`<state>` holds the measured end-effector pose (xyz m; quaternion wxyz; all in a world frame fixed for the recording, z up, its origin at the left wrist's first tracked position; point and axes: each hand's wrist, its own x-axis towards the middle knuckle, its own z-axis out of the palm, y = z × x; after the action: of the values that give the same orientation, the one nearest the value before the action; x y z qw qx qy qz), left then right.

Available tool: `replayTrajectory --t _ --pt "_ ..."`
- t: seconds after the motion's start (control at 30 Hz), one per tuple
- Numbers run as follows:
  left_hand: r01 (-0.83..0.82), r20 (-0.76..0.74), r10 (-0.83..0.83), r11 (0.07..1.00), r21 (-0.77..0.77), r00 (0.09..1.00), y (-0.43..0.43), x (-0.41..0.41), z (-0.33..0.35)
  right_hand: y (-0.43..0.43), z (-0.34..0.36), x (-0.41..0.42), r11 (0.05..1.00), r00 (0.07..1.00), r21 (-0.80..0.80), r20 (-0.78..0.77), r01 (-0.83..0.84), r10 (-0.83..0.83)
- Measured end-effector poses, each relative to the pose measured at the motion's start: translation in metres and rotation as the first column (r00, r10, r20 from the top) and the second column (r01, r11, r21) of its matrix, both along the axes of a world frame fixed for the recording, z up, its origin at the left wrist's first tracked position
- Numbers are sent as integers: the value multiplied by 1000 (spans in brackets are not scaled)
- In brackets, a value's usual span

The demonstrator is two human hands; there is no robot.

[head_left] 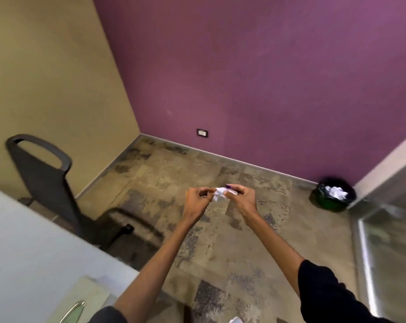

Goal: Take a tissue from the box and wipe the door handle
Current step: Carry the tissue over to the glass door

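A small crumpled white tissue [219, 193] is stretched between my two hands, held out in front of me above the floor. My left hand [198, 198] pinches its left end with closed fingers. My right hand [240, 196] pinches its right end, thumb and fingers closed on it. No tissue box and no door handle is clearly in view; a pale flat object [90, 297] lies on the white table at the bottom left.
A dark office chair [46, 178] stands at the left by the beige wall. A white table [34, 248] fills the lower left. A black-lined bin [334, 194] holding white paper sits in the right corner by the purple wall. A glass door or panel [388, 229] is at the right edge.
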<state>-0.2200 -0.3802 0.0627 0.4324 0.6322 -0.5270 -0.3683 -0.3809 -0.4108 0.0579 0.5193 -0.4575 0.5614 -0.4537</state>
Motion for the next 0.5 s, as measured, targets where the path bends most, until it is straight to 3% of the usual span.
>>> replayTrajectory --t 0.3,0.5 --pt "273 -100 -273 962 -7 957 -50 -167 -1 2 1 -166 939 940 -56 -14 339 -340" --pt "545 -131 -544 838 -27 829 -72 -281 4 32 7 -264 805 806 -80 -34 588 -591"
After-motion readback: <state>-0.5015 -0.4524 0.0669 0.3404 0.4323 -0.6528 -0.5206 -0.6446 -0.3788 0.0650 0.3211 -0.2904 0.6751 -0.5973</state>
